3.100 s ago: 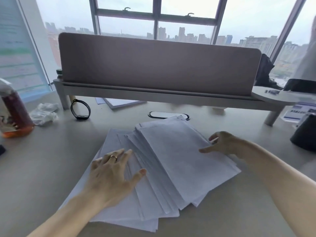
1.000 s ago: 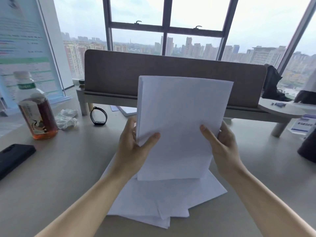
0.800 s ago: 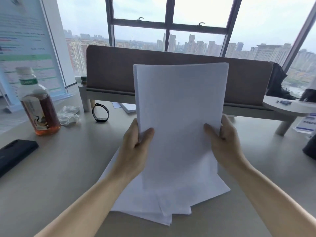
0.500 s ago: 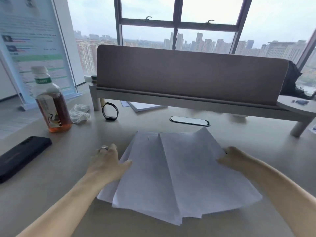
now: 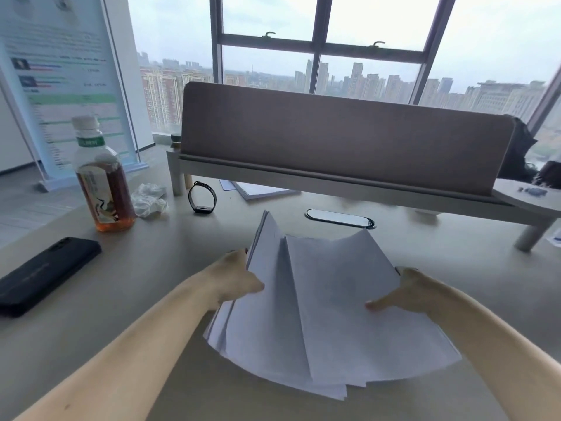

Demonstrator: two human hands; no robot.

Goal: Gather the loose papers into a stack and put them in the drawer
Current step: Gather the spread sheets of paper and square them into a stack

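Several white papers (image 5: 328, 314) are bunched in a loose, uneven pile in the middle of the desk (image 5: 145, 278). Their far edges are lifted off the desk and their near corners fan out. My left hand (image 5: 233, 279) grips the pile's left edge, fingers hidden under the sheets. My right hand (image 5: 400, 293) holds the right edge, thumb on top. No drawer is in view.
A tea bottle (image 5: 101, 180), a crumpled tissue (image 5: 149, 199) and a black wristband (image 5: 202, 197) stand at the left rear. A black phone (image 5: 45, 275) lies at the left. A partition on a raised shelf (image 5: 340, 135) crosses the back, above a cable grommet (image 5: 339, 218).
One second ago I held part of the papers upright above the rest. They then came down flat on the desk. Now both hands close in from the sides and the far edges rise.
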